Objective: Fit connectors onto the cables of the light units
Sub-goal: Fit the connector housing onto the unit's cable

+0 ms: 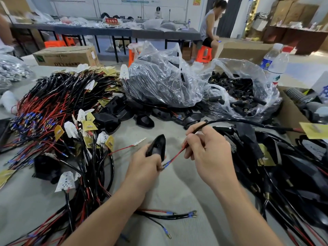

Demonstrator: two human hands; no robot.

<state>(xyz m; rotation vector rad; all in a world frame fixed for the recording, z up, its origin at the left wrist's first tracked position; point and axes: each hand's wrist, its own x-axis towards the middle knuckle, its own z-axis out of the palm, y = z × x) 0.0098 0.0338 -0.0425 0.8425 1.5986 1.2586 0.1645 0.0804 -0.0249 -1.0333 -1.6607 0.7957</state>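
- Grey worktop (177,183): carries all items below; both forearms reach over its near edge.
- Heap of black and red cables with gold and white circuit boards (58,110): fills the left side of the worktop; many of the wire ends carry blue sleeves.
- Pile of black cables and black housings (284,166): fills the right side, just beside the right hand.
- Clear plastic bag of black housings (159,80): stands at the centre rear, mouth open upward.
- Clear plastic bag of small black connectors (237,93): lies to the right of the first bag, touching it, and is open towards the person.
- Two clear plastic water bottles (276,63): upright behind the connector bag.
- Right hand (207,151): fingers curled, thumb and forefinger pinching the thin black sheathed cable (230,120), which arcs away to the right.
- Left hand (145,162): fingers wrapped round the black teardrop-shaped light housing (158,146), held clear of the worktop with its pointed end up.
- Red wire (177,154): emerges from the sheath at the right hand's fingers and runs down-left between the hands.
- Blue-sleeved terminal (167,164): on the red wire's end, touching the left hand's fingers beside the housing.
- Loose black cable with two blue-sleeved ends (168,216): lies flat between the forearms.
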